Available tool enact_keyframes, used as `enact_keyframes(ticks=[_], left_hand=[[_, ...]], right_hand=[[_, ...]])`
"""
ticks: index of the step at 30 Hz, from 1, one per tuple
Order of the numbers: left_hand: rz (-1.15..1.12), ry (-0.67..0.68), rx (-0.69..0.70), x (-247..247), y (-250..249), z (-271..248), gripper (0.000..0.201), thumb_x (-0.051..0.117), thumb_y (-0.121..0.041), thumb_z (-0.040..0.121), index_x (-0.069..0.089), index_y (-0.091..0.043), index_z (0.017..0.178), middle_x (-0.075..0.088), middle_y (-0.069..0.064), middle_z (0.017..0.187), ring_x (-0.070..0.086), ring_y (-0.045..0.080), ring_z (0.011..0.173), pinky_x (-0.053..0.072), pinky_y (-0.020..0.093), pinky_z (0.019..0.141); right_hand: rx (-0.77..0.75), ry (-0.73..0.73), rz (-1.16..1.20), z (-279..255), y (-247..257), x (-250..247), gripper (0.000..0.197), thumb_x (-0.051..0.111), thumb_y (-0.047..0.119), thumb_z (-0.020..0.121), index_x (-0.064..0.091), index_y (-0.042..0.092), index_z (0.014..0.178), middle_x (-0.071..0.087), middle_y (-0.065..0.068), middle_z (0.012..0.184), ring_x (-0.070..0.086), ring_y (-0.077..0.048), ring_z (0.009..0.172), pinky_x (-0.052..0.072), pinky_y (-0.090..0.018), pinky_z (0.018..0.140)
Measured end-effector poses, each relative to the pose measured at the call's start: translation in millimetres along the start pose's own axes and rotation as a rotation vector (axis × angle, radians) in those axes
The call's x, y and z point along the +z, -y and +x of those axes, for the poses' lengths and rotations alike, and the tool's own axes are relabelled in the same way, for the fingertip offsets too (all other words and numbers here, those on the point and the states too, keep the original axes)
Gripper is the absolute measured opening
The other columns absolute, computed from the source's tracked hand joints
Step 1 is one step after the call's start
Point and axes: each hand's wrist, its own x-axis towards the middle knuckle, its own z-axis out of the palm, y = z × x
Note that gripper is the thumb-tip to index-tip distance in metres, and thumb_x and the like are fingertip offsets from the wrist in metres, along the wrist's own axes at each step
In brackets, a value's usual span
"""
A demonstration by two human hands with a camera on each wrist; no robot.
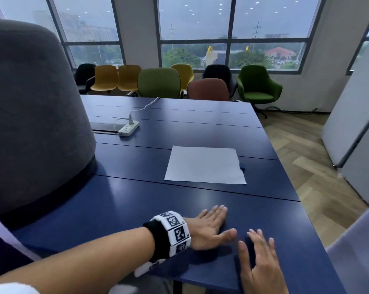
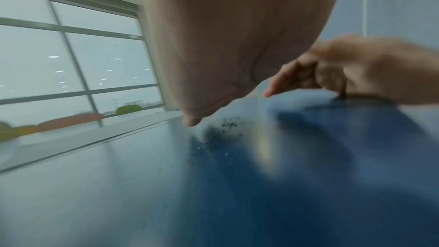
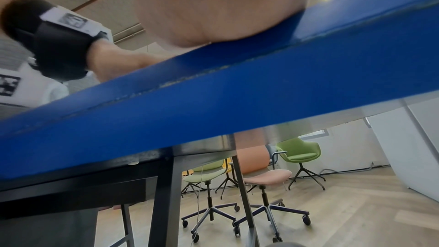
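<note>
Resting left hand (image 1: 211, 228) flat on blue table (image 1: 126, 198), fingers straight, together. Right hand (image 1: 261, 259) alongside, fingers slightly spread

On the blue tabletop (image 1: 137, 198) a sheet (image 1: 204, 165) lies toward the right edge, with a power strip (image 1: 128, 128) farther back. The left hand (image 1: 211, 228) and right hand (image 1: 261, 259) rest near the front edge.

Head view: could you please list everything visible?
table: one, dark blue, centre.
sheet of paper: one, white, mid-table.
small block: one, blue, at paper's right edge.
power strip: one, white, table's far left.
chairs: eight, black, yellow, green, rust, by windows.
padded back: one, grey, near left.
wristband: one, white with black markers, left wrist.
left hand: one, bare, flat on table.
right hand: one, bare, flat at table's near edge.
</note>
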Motion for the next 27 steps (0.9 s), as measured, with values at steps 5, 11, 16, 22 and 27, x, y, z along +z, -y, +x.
enact_keyframes(ticks=[5, 11, 16, 22, 27], left_hand=[[-0.081, -0.244, -0.419, 19.1, 59.2, -67.9, 0.123, -0.011, -0.093, 0.063, -0.026, -0.007, 0.148, -0.033, 0.01, 0.156, -0.032, 0.02, 0.142, -0.017, 0.038, 0.118], [-0.109, -0.39, -0.845, 62.1, 66.5, -78.2, 0.139, -0.039, -0.08, 0.056, 0.011, 0.007, 0.152, 0.004, 0.025, 0.161, 0.003, 0.034, 0.15, -0.002, 0.052, 0.118], [-0.038, -0.446, -0.457, 93.2, 2.3, 7.1, 0.094, 0.009, -0.063, 0.099, 0.063, 0.012, 0.119, 0.054, 0.032, 0.132, 0.056, 0.042, 0.122, 0.021, 0.054, 0.104], [-0.262, -0.14, -0.041, 44.8, -74.1, 27.6, 0.114, -0.014, -0.077, 0.069, -0.008, -0.001, 0.153, -0.021, 0.013, 0.161, -0.027, 0.025, 0.145, -0.023, 0.041, 0.112], [-0.321, -0.396, -0.366, 12.7, -15.8, -6.7, 0.108, 0.001, -0.082, 0.081, -0.013, -0.002, 0.153, -0.024, 0.013, 0.16, -0.023, 0.023, 0.147, -0.014, 0.037, 0.116]], right_hand=[[0.109, -0.054, 0.03, -6.3, 8.3, -1.2, 0.088, 0.016, 0.077, 0.086, 0.065, 0.013, 0.119, 0.06, -0.004, 0.133, 0.032, -0.017, 0.138, 0.045, -0.039, 0.098], [0.161, 0.032, 0.048, -8.1, 10.4, -6.1, 0.096, 0.009, 0.085, 0.078, 0.057, 0.019, 0.13, 0.047, 0.002, 0.146, 0.019, -0.012, 0.142, 0.037, -0.038, 0.105], [0.168, -0.036, 0.13, -8.3, 7.0, -4.7, 0.093, 0.013, 0.084, 0.08, 0.055, 0.018, 0.131, 0.045, 0.003, 0.147, 0.017, -0.011, 0.143, 0.032, -0.042, 0.109], [0.199, -0.321, 0.404, -3.1, 8.1, -10.9, 0.078, 0.026, 0.073, 0.089, 0.058, 0.012, 0.127, 0.056, 0.003, 0.137, 0.037, -0.001, 0.135, 0.027, -0.022, 0.113], [0.275, -0.323, 0.468, -3.7, 16.0, -18.8, 0.07, 0.026, 0.07, 0.087, 0.052, 0.023, 0.132, 0.047, 0.022, 0.139, 0.037, -0.018, 0.14, 0.03, -0.011, 0.104]])
